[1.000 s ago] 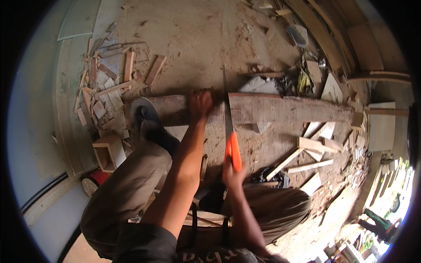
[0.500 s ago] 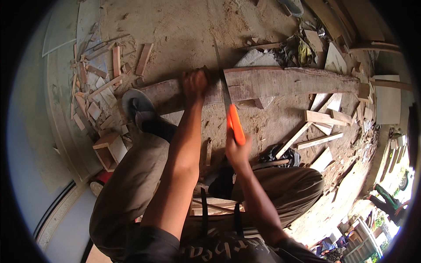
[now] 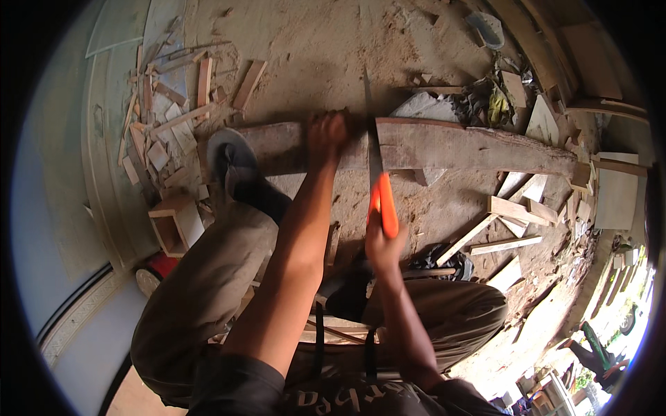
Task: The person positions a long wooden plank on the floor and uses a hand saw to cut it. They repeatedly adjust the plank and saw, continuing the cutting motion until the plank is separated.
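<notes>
A long, rough wooden plank [image 3: 451,147] lies crosswise in front of me. My left hand [image 3: 327,142] is closed over it left of the saw, its fingers curled at the far edge. In my right hand [image 3: 385,248], nearer to me, is the orange handle of a handsaw [image 3: 390,208]. The saw's dark blade crosses the plank just right of my left hand, its tip reaching past the far edge. Whether the teeth have entered the wood cannot be seen. My left foot, in a grey sandal [image 3: 225,151], rests at the plank's left end.
Wood offcuts [image 3: 156,156] are strewn at the left, and more strips [image 3: 506,244] lie at the right. A small wooden box [image 3: 177,225] stands by my left knee. Crumpled plastic [image 3: 479,100] lies beyond the plank. Another person [image 3: 600,357] is at the far lower right.
The view has shifted, so the scene sits slightly farther right and lower. Both hands keep their holds, and the saw still lies across the plank at about the same place.
</notes>
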{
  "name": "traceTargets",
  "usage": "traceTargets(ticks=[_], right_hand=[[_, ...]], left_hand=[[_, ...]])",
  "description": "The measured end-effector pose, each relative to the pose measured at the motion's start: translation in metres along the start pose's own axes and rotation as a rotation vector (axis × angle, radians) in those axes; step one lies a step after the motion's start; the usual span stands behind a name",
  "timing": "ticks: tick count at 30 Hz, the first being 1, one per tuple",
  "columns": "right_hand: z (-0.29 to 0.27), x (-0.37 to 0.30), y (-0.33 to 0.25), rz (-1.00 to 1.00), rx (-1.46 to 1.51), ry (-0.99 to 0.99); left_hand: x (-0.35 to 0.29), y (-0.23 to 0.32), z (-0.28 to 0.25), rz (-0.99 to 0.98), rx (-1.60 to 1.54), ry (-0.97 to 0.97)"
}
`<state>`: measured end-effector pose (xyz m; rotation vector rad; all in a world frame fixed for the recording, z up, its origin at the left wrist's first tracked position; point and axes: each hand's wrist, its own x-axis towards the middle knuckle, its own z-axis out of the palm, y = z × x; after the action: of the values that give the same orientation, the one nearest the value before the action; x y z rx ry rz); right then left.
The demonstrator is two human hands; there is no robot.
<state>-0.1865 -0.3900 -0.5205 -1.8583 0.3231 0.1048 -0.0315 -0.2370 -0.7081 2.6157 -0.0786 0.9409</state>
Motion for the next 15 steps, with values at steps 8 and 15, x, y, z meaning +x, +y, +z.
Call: traceTargets(ticks=[8, 15], right_hand=[[0.000, 0.039, -0.001, 0.137, 0.374, -0.332], [-0.005, 0.011, -0.012, 0.220, 0.139, -0.165]], left_hand=[[0.036, 0.010, -0.026, -0.065, 0.027, -0.109], [0.034, 0.019, -0.026, -0.124, 0.099, -0.342]])
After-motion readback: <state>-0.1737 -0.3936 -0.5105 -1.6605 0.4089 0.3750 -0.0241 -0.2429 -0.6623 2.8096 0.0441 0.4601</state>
